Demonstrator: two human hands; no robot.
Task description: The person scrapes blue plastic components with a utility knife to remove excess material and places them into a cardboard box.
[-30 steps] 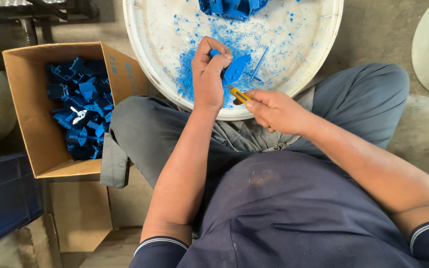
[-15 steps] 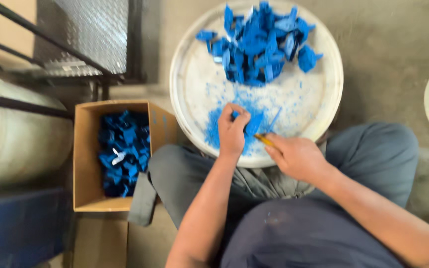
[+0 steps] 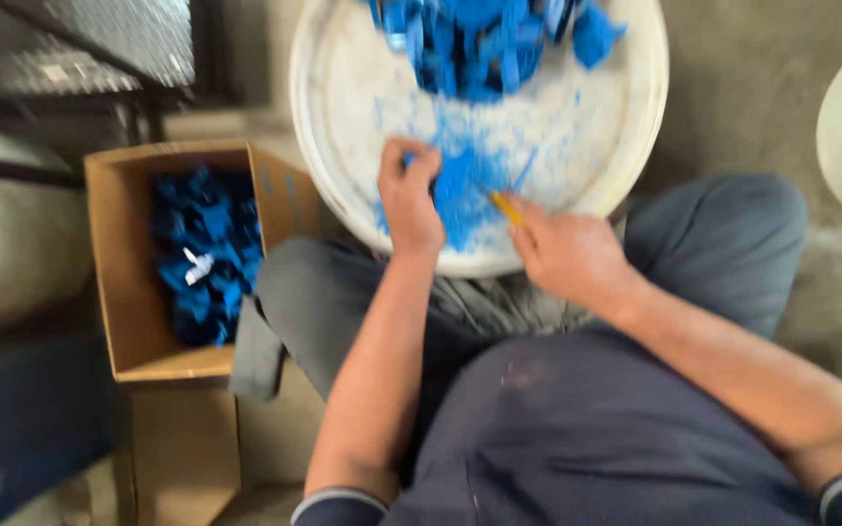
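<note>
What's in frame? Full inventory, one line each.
round tray: one, white, ahead on the lap
blue pieces: a heap, count unclear, tray's far side
blue shavings: a patch, tray's near edge
cardboard box: one, brown, beside the left leg, holds more blue pieces
white piece: one, in the box
yellow-handled tool: one, in right hand
left hand: closed grip on a blue piece
right hand: closed grip on the tool

White round tray (image 3: 343,127) carries blue plastic pieces (image 3: 484,44), blue shavings (image 3: 460,190)
</note>
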